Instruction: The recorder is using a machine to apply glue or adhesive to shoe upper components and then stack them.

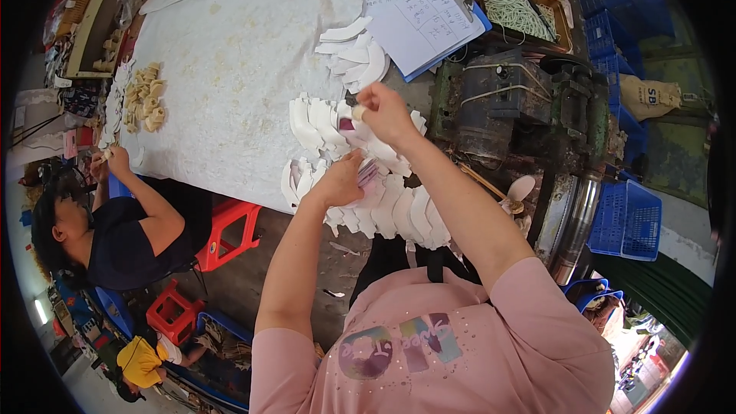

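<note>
My left hand (340, 182) is closed around a small stack of thin pieces with pale purple edges (368, 173). Just beyond it, my right hand (389, 115) pinches a small cream-coloured piece (358, 113) between thumb and fingers. A purple patch (347, 124) shows below that piece, among the white parts. Both hands are over rows of curved white pieces (310, 126) that lean on one another along the table edge. A nearer row of similar white pieces (391, 211) lies by my waist. Farther off, a fan of longer white curved pieces (356, 54) lies on the cloth.
A white cloth (222, 69) covers the table, with piles of cream pieces (146, 100) at left. Clipboards with papers (429, 19) lie at the far side. A dark machine (502, 100) stands at right, near blue crates (625, 218). A co-worker (130, 230) sits at left.
</note>
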The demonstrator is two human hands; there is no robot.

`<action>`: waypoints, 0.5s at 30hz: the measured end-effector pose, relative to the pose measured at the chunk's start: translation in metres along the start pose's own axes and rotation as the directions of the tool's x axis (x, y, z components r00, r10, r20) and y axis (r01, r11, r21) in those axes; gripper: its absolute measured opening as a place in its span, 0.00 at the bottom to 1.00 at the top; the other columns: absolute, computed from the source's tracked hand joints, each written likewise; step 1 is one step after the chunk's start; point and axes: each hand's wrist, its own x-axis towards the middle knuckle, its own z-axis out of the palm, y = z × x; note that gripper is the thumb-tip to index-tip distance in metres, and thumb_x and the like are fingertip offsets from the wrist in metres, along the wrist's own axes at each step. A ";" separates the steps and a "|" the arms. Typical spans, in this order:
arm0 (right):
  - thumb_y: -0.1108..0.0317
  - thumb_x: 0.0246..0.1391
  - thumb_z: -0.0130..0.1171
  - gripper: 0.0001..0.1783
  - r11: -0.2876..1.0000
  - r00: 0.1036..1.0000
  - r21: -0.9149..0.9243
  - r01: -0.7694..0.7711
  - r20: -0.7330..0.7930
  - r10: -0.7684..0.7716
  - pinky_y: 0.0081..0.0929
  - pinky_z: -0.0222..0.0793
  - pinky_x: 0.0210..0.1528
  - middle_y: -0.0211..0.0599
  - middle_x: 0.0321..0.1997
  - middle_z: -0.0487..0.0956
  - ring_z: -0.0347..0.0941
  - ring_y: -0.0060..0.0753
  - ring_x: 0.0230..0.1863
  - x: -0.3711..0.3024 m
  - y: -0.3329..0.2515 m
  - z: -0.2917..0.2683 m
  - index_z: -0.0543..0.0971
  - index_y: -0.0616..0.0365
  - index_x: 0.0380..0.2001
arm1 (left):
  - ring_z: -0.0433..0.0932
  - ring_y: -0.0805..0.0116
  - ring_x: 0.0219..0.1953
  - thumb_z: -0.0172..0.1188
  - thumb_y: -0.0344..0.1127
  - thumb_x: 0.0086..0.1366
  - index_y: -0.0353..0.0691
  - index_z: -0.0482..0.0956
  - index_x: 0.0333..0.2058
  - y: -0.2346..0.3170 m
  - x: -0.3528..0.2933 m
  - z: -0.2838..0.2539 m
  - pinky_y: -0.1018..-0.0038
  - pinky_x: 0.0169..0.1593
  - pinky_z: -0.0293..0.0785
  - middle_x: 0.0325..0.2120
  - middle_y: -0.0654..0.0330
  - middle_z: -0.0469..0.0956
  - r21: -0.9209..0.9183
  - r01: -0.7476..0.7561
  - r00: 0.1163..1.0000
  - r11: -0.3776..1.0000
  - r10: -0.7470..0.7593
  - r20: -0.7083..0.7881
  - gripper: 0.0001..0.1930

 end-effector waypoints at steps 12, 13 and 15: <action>0.76 0.51 0.54 0.10 0.927 0.951 0.248 0.282 -0.203 -0.234 0.22 0.66 0.37 0.33 0.30 0.75 0.69 0.22 0.32 -0.026 -0.072 -0.072 0.73 0.63 0.38 | 0.63 0.52 0.59 0.59 0.28 0.41 0.32 0.57 0.59 0.004 -0.019 -0.016 0.70 0.61 0.58 0.56 0.45 0.63 -0.108 0.011 0.999 0.994 -0.014 -0.034 0.41; 0.76 0.51 0.54 0.10 0.926 0.950 0.249 0.283 -0.206 -0.235 0.22 0.66 0.37 0.33 0.30 0.75 0.69 0.22 0.32 -0.035 -0.068 -0.076 0.73 0.63 0.38 | 0.63 0.52 0.59 0.59 0.28 0.41 0.32 0.57 0.59 0.007 -0.021 -0.020 0.70 0.61 0.58 0.56 0.45 0.63 -0.105 0.010 0.999 0.994 -0.014 -0.033 0.41; 0.76 0.51 0.52 0.11 0.971 0.970 0.158 0.180 -0.192 -0.149 0.26 0.67 0.38 0.39 0.31 0.76 0.72 0.30 0.33 -0.059 -0.057 -0.081 0.74 0.61 0.40 | 0.69 0.54 0.52 0.60 0.28 0.42 0.34 0.60 0.58 0.015 -0.025 -0.029 0.70 0.56 0.64 0.51 0.46 0.69 -0.130 -0.021 0.999 0.991 0.017 -0.034 0.39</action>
